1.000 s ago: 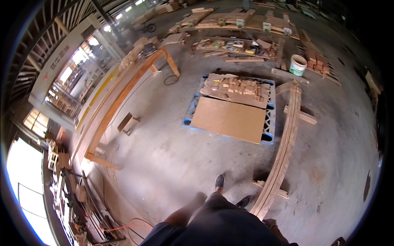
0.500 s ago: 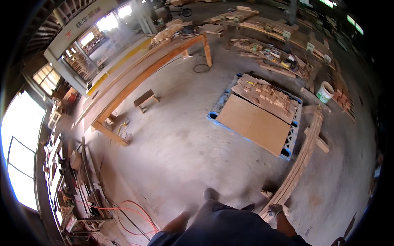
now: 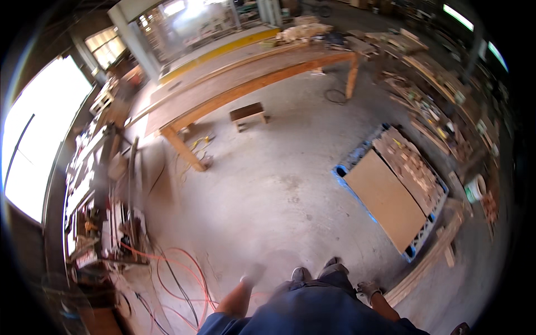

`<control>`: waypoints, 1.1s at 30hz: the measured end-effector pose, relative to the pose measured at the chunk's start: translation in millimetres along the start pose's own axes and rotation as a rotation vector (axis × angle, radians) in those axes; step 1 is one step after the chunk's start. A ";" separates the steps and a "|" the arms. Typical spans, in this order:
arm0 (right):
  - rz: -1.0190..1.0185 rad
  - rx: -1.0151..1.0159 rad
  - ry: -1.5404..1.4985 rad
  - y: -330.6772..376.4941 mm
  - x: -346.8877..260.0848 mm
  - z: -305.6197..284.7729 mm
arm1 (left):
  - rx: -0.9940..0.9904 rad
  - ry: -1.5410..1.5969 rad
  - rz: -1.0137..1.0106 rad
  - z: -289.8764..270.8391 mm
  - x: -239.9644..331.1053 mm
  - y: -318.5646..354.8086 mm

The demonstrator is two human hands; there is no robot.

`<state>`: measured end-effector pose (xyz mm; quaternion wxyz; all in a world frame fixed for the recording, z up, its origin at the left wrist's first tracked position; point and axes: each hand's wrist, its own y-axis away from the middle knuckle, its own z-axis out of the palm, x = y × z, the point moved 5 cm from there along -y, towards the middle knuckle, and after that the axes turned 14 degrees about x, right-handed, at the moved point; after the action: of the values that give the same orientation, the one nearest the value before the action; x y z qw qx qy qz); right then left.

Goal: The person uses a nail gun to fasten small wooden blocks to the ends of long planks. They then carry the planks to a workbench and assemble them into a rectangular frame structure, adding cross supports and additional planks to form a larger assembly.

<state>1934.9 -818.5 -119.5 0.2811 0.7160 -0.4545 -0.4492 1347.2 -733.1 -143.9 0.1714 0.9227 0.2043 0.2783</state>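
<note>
Our view has swung left since a moment ago, so the long wooden workbench [image 3: 251, 84] now fills the far left, while the blue pallet [image 3: 416, 245] with its plywood sheet [image 3: 385, 198] and stacked wood offcuts [image 3: 410, 162] has slid to our right, and orange cables [image 3: 178, 268] now loop over the concrete floor [image 3: 268, 190] near left. We hold nothing: our gloved right hand [image 3: 368, 289] hangs beside a long timber beam [image 3: 427, 262] with fingers loosely curled, whereas our left hand [image 3: 251, 276] is blurred mid-swing, so we cannot tell its fingers. A small wooden stool [image 3: 247, 114] stands far off by the bench.

Left hand [image 3: 252, 277] blurred, seemingly empty; right hand [image 3: 367, 288] hangs gloved.
</note>
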 end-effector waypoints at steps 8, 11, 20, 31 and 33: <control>0.141 -0.138 0.283 -83.3 -74.6 14.8 | -0.198 -0.402 0.120 59.9 -52.2 13.5; -0.004 -0.191 0.459 -123.9 -144.1 28.6 | -0.290 -0.311 -0.066 45.4 -28.2 9.3; -0.687 -0.042 0.751 -235.0 -520.7 85.3 | 0.064 0.192 -0.432 -2.3 28.8 -93.3; -1.083 -0.087 1.105 -251.2 -686.0 208.8 | -0.019 0.215 -0.557 -63.0 46.2 -200.3; -1.528 -0.182 1.707 -263.2 -654.7 236.5 | -0.041 0.219 -0.595 -78.6 35.6 -231.2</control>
<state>1707.2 -112.8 -182.7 0.2022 0.8528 0.4714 0.0980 1263.3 -502.0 -165.7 0.2406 0.7834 0.4769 0.3178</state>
